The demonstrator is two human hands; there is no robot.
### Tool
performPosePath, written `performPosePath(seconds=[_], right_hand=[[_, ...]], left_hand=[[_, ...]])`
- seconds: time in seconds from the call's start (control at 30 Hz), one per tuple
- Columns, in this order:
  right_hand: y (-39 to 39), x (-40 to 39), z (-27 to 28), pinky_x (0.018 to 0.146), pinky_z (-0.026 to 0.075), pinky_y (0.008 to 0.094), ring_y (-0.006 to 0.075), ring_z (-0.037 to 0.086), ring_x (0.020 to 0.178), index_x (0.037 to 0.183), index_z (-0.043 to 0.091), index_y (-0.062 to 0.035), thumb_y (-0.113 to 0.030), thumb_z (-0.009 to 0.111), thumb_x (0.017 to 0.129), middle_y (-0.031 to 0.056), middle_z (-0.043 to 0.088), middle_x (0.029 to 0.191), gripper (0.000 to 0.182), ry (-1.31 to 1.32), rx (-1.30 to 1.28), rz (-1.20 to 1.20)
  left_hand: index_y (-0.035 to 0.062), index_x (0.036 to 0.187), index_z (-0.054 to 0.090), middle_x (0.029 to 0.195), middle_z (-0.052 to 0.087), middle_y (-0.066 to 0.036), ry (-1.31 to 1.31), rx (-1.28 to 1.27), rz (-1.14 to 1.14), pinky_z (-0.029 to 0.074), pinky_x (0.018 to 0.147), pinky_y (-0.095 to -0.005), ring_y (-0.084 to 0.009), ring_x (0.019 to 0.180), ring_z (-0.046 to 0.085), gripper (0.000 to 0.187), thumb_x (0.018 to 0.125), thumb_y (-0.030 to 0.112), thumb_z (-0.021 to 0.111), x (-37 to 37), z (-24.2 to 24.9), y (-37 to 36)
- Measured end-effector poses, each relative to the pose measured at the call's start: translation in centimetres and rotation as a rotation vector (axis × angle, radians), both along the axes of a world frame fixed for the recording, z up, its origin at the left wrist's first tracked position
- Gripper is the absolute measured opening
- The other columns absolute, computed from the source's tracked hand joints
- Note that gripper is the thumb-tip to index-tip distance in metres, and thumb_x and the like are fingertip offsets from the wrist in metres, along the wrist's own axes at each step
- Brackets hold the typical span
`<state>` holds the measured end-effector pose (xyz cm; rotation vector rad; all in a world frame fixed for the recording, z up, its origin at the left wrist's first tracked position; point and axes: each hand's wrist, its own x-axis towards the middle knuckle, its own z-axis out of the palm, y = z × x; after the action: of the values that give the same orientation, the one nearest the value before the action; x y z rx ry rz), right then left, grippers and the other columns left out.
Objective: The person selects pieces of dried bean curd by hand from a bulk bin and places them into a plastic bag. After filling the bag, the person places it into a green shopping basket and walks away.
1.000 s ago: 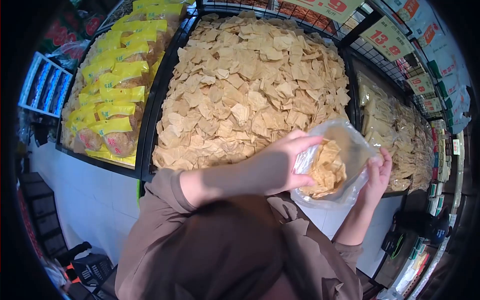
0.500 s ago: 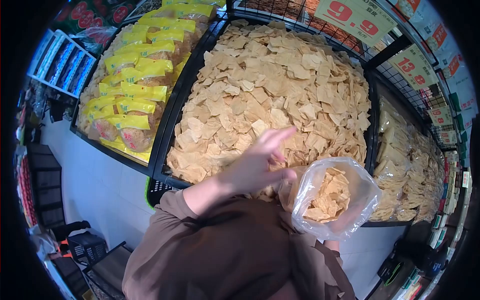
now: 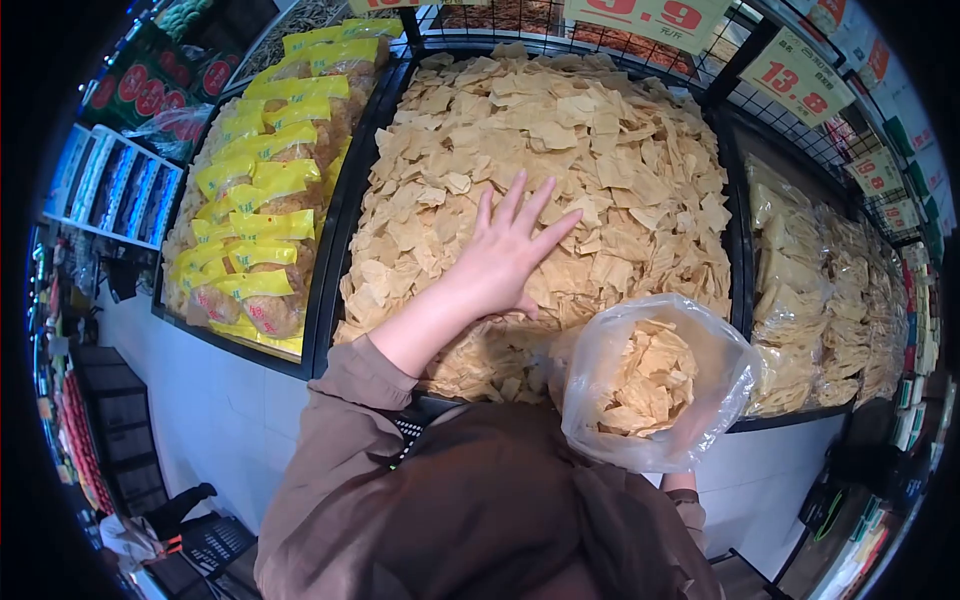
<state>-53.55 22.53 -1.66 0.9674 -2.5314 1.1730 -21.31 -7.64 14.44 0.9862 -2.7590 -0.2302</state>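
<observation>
My left hand point(image 3: 500, 262) is spread open, palm down, over a broad heap of dried tofu skin pieces point(image 3: 560, 130). Its fingertips reach toward the middle of the heap and seem to touch the flakes. To the right, a clear plastic bag point(image 3: 735, 385) hangs with its mouth wide toward me. Inside lie a number of tofu skin pieces point(image 3: 650, 380). My right hand point(image 3: 690, 437) supports the bag from its lower right side, seen only faintly through the plastic; most of its fingers are hidden.
Black-rimmed bins flank the heap. Yellow-topped packets point(image 3: 265, 225) fill the left one, and clear-wrapped bundles of dried sheets point(image 3: 790, 300) the right one. Price signs point(image 3: 800, 75) hang on a wire rack behind. A black basket point(image 3: 215, 545) stands at lower left near another person point(image 3: 140, 535).
My left hand has moved left, away from the bag, and its fingers have spread out over the flakes. The bag stays in my right hand; the whole view has shifted slightly.
</observation>
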Motion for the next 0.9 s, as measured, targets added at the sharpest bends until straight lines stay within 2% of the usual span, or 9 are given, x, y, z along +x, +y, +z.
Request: performPosePath(seconds=[0.2, 0.33, 0.4, 0.5, 0.57, 0.67, 0.73, 0.8, 0.9], right_hand=[[-0.3, -0.1, -0.2, 0.103, 0.039, 0.0370, 0.0293, 0.046, 0.119, 0.138, 0.032, 0.0026, -0.018, 0.068, 0.086, 0.0175, 0.037, 0.134, 0.067, 0.010, 0.001, -0.002], [-1.2, -0.3, -0.2, 0.104, 0.039, 0.0372, 0.0298, 0.046, 0.120, 0.138, 0.032, 0.0025, -0.018, 0.069, 0.086, 0.0178, 0.036, 0.136, 0.068, 0.015, -0.008, 0.001], [-1.2, -0.2, 0.0, 0.106, 0.038, 0.0378, 0.0304, 0.045, 0.122, 0.139, 0.031, 0.0022, -0.017, 0.068, 0.086, 0.0183, 0.033, 0.137, 0.067, 0.003, -0.002, 0.003], [-0.9, -0.7, -0.6, 0.107, 0.037, 0.0381, 0.0307, 0.045, 0.123, 0.139, 0.031, 0.0017, -0.017, 0.067, 0.087, 0.0183, 0.032, 0.139, 0.067, -0.034, 0.003, 0.004], [-0.8, -1.0, -1.3, 0.107, 0.037, 0.0379, 0.0303, 0.045, 0.123, 0.140, 0.031, 0.0015, -0.017, 0.067, 0.087, 0.0179, 0.032, 0.139, 0.066, -0.056, -0.001, -0.001], [-0.5, -1.1, -1.3, 0.105, 0.038, 0.0375, 0.0299, 0.046, 0.122, 0.140, 0.031, 0.0013, -0.014, 0.066, 0.086, 0.0173, 0.034, 0.138, 0.066, -0.026, -0.052, 0.016], [-0.9, -0.3, -0.1, 0.103, 0.038, 0.0373, 0.0295, 0.047, 0.120, 0.141, 0.030, 0.0011, -0.012, 0.067, 0.084, 0.0174, 0.036, 0.138, 0.069, 0.159, 0.101, 0.035], [-1.1, 0.2, 0.7, 0.101, 0.038, 0.0373, 0.0298, 0.047, 0.118, 0.142, 0.029, 0.0011, -0.013, 0.068, 0.083, 0.0180, 0.037, 0.137, 0.072, 0.141, 0.078, 0.031], [-1.5, 0.8, 1.5, 0.100, 0.039, 0.0385, 0.0315, 0.048, 0.117, 0.141, 0.029, 0.0021, -0.018, 0.068, 0.083, 0.0194, 0.037, 0.137, 0.073, 0.069, 0.017, 0.009]], left_hand=[[0.0184, 0.140, 0.039, 0.147, 0.029, -0.020, -0.027, 0.117, -0.068, 0.031, 0.109, -0.0494, -0.0439, 0.136, 0.028, 0.107, 0.047, 0.038, 0.089, -0.9, -1.6, -1.0], [0.0165, 0.137, 0.042, 0.147, 0.029, -0.021, 0.008, 0.147, -0.108, 0.034, 0.107, -0.0498, -0.0450, 0.134, 0.030, 0.102, 0.050, 0.041, 0.089, -0.2, -0.6, -1.8], [0.0160, 0.138, 0.042, 0.146, 0.028, -0.024, 0.188, 0.283, -0.129, 0.035, 0.106, -0.0499, -0.0454, 0.133, 0.032, 0.103, 0.051, 0.043, 0.089, -0.2, 0.6, -2.9], [0.0175, 0.141, 0.038, 0.149, 0.020, -0.027, 0.255, 0.140, -0.064, 0.034, 0.108, -0.0502, -0.0467, 0.133, 0.031, 0.111, 0.049, 0.051, 0.089, -3.1, 2.4, -8.5], [0.0206, 0.144, 0.034, 0.151, 0.017, -0.026, 0.184, 0.004, -0.090, 0.032, 0.109, -0.0509, -0.0468, 0.134, 0.029, 0.113, 0.049, 0.051, 0.088, -5.4, 2.9, -11.8], [0.0241, 0.145, 0.032, 0.151, 0.017, -0.026, 0.084, 0.013, -0.068, 0.031, 0.109, -0.0512, -0.0468, 0.135, 0.027, 0.114, 0.050, 0.050, 0.089, -8.7, 2.5, -15.4], [0.0257, 0.146, 0.031, 0.151, 0.020, -0.025, 0.031, 0.016, -0.053, 0.031, 0.109, -0.0511, -0.0468, 0.136, 0.026, 0.112, 0.052, 0.050, 0.087, -10.1, 1.3, -16.4], [0.0245, 0.144, 0.034, 0.148, 0.027, -0.024, -0.105, 0.074, -0.014, 0.032, 0.109, -0.0498, -0.0459, 0.134, 0.029, 0.108, 0.054, 0.052, 0.085, -10.8, -0.6, -16.9], [0.0224, 0.141, 0.037, 0.144, 0.033, -0.023, -0.100, 0.167, -0.021, 0.034, 0.108, -0.0475, -0.0446, 0.132, 0.032, 0.102, 0.056, 0.054, 0.083, -10.0, -1.7, -17.8]])
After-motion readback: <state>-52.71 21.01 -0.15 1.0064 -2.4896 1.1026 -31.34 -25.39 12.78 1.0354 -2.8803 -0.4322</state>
